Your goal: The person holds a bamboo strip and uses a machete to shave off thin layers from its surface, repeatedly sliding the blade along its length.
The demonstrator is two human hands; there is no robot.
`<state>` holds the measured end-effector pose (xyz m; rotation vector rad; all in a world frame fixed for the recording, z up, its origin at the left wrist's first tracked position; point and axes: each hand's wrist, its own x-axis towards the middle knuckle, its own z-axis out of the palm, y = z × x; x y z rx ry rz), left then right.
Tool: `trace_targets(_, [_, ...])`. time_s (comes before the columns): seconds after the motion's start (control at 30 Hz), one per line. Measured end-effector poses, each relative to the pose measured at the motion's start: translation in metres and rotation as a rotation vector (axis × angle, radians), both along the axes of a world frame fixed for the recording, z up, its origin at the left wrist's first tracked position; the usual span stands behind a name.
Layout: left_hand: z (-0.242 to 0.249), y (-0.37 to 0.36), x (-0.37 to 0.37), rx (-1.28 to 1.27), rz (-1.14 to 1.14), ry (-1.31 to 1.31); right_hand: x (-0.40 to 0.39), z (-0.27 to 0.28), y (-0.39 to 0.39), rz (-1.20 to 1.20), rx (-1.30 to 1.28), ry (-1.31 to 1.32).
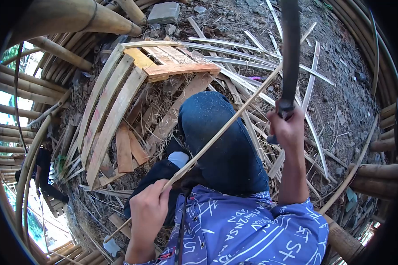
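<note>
My left hand (149, 206) is closed around a long thin bamboo strip (225, 128), which runs up and to the right across my raised knee. My right hand (288, 126) grips the handle of a long dark blade (290, 53), held upright with its top cut off by the upper edge of the view. The strip's far part passes behind or beside the blade; whether they touch I cannot tell. Beyond the knee sits a wooden slatted crate (181, 70), tilted on the ground.
Split bamboo strips (311, 84) lie scattered on the rocky ground at the right. Thick bamboo poles (70, 20) stand around the edges. A grey block (163, 12) is at the top. Another person (43, 170) is partly visible at the far left.
</note>
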<state>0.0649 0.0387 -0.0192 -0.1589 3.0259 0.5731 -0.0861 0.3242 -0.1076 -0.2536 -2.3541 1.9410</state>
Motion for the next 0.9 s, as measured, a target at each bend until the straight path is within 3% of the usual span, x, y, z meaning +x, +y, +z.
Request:
trace_targets(0.07, [-0.003, 0.012, -0.013, 0.055, -0.021, 0.028, 0.014, 0.027, -0.014, 0.070, 0.219, 0.068])
trace_targets(0.23, [-0.001, 0.043, -0.048, 0.216, 0.014, -0.050, 0.031, 0.040, -0.026, 0.261, 0.416, 0.219])
trace_targets(0.37, [-0.007, 0.053, -0.067, 0.089, -0.116, -0.034, 0.034, 0.033, -0.031, 0.310, 0.568, 0.286])
trace_targets(0.77, [-0.003, 0.080, -0.084, -0.275, -0.170, 0.008, 0.013, 0.016, -0.022, 0.235, 0.769, 0.250])
trace_targets(0.87, [-0.002, 0.081, -0.083, -0.149, -0.109, -0.012, -0.003, 0.011, -0.012, 0.130, 0.816, 0.284])
trace_targets(0.9, [-0.001, 0.082, -0.082, -0.144, -0.114, -0.016, -0.009, 0.011, -0.008, 0.095, 0.814, 0.163])
